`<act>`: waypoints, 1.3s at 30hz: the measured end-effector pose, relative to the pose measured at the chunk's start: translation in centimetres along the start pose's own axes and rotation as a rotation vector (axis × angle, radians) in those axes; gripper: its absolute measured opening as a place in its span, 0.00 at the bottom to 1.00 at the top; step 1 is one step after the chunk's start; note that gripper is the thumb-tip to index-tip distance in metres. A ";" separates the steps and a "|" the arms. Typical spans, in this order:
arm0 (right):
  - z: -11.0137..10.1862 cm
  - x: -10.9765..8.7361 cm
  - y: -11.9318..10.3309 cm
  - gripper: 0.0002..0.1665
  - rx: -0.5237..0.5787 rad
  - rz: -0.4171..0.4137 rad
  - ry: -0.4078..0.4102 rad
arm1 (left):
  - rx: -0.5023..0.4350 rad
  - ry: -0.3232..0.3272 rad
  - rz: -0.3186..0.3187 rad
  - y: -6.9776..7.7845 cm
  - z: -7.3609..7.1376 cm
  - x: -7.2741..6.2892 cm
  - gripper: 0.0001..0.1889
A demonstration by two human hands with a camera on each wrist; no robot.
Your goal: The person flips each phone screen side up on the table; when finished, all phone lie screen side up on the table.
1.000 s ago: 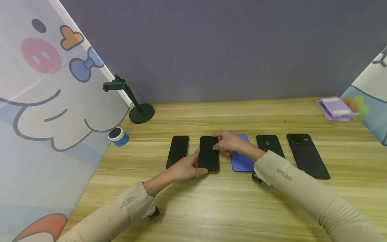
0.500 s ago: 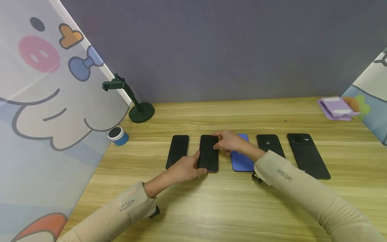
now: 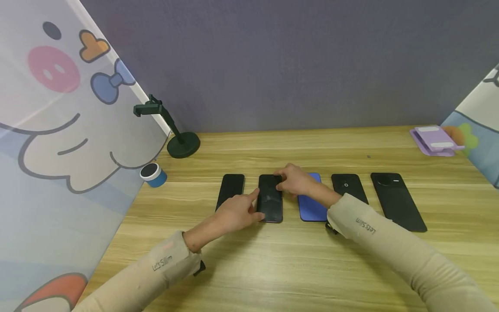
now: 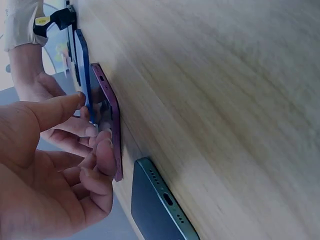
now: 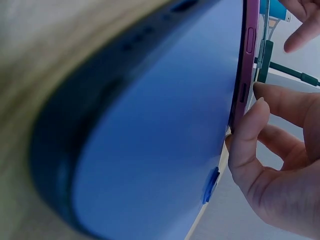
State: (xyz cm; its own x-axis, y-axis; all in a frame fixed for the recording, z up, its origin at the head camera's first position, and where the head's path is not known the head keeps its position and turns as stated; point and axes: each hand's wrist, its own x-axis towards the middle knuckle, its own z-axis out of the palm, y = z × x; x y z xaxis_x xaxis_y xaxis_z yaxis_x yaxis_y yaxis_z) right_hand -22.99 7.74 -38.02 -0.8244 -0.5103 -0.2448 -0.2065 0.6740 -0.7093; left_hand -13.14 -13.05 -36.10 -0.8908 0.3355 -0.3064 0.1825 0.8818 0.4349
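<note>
A smartphone (image 3: 270, 201) with a black screen and a purple frame (image 4: 116, 122) lies face up on the wooden table between my two hands. My left hand (image 3: 235, 212) holds its left edge, index finger partway up the side and thumb at the lower left corner. At the upper right corner, my right hand (image 3: 296, 181) pinches the phone's edge, fingers curled. A second black-screened phone (image 3: 231, 188) with a green frame (image 4: 170, 200) is to the left, its lower end behind my left hand. A blue phone (image 3: 313, 210) lies partly under my right forearm.
Farther right are a black phone (image 3: 347, 186) with a round mark and a larger dark phone (image 3: 398, 203). Back left stand a dark green stand (image 3: 183, 145) and a blue-and-white jar (image 3: 153, 175). A purple folding stand (image 3: 435, 141) sits back right, near the grey partition (image 3: 288, 69).
My left hand has shifted slightly upward and covers more of the leftmost phone; its thumb has slid a little left. The right hand has risen slightly. The purple-framed phone stays nearly in place.
</note>
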 end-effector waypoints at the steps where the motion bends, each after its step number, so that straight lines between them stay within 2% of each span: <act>1: 0.0 0.0 0.0 0.34 -0.005 -0.003 0.006 | 0.019 0.005 0.002 0.0 0.1 0.1 0.44; 7: 0.1 0.0 0.3 0.33 0.020 0.021 0.012 | 0.091 -0.025 -0.010 -0.3 1.0 0.2 0.48; 12: 0.1 -0.1 0.3 0.31 0.006 0.011 0.018 | 0.130 -0.021 -0.018 -0.3 1.4 0.3 0.48; 25: -0.1 0.1 0.5 0.31 -0.003 0.005 -0.001 | 0.150 -0.029 -0.018 0.0 1.5 0.7 0.46; 32: -0.1 0.1 0.5 0.30 -0.008 0.009 -0.005 | 0.118 -0.031 -0.036 0.3 1.6 0.6 0.46; 39: -0.1 0.4 0.5 0.31 -0.032 0.006 -0.001 | 0.129 -0.025 -0.034 0.3 1.5 0.6 0.46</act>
State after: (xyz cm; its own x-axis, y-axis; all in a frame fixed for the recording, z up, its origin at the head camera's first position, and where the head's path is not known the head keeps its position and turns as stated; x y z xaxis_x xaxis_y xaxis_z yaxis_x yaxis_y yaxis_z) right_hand -23.48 7.95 -38.40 -0.8252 -0.5066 -0.2498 -0.2182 0.6939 -0.6862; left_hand -13.02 -12.03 -37.45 -0.8870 0.3113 -0.3409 0.2055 0.9275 0.3122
